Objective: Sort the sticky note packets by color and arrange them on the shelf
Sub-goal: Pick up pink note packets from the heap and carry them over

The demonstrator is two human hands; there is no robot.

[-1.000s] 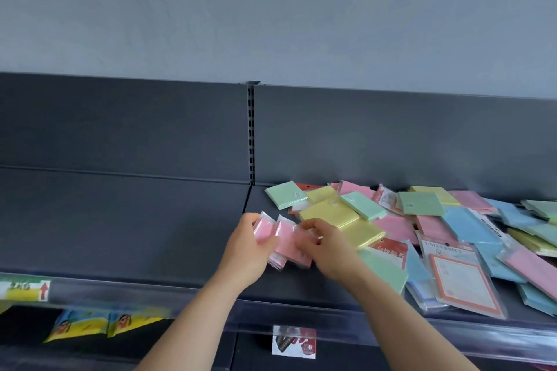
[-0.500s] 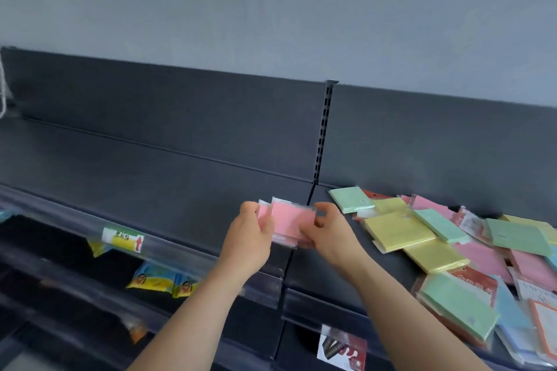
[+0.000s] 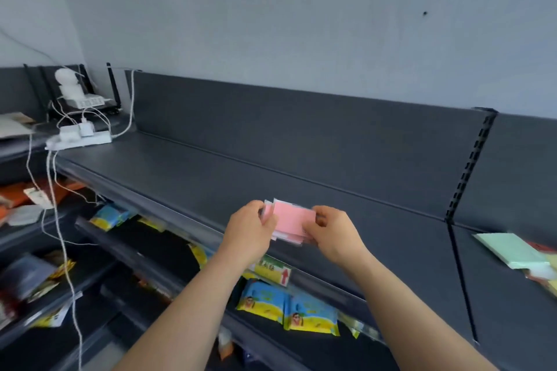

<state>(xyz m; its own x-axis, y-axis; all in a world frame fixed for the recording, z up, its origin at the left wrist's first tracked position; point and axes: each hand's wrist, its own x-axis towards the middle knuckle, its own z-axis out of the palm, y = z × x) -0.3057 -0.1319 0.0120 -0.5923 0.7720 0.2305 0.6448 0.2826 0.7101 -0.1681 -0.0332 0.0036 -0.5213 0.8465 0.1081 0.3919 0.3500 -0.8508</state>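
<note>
A small stack of pink sticky note packets (image 3: pixel 291 220) in clear wrappers is held between both hands above the front part of the dark grey shelf (image 3: pixel 211 172). My left hand (image 3: pixel 250 232) grips the stack's left edge and my right hand (image 3: pixel 334 235) grips its right edge. At the far right edge of the view lies a green packet (image 3: pixel 509 253) on the neighbouring shelf section, with bits of yellow and red packets beside it; most of that pile is out of view.
A white power strip (image 3: pixel 80 138) with plugs and cables sits at the shelf's left end, a router behind it. A slotted upright (image 3: pixel 470 166) divides the shelf sections. Blue-yellow wipe packs (image 3: pixel 289 307) lie on the lower shelf, under a price tag (image 3: pixel 274 271).
Both hands have carried the pink stack leftward, away from the mixed pile, over the bare left shelf section. The view has swung left, so the pile has slid almost out of sight.
</note>
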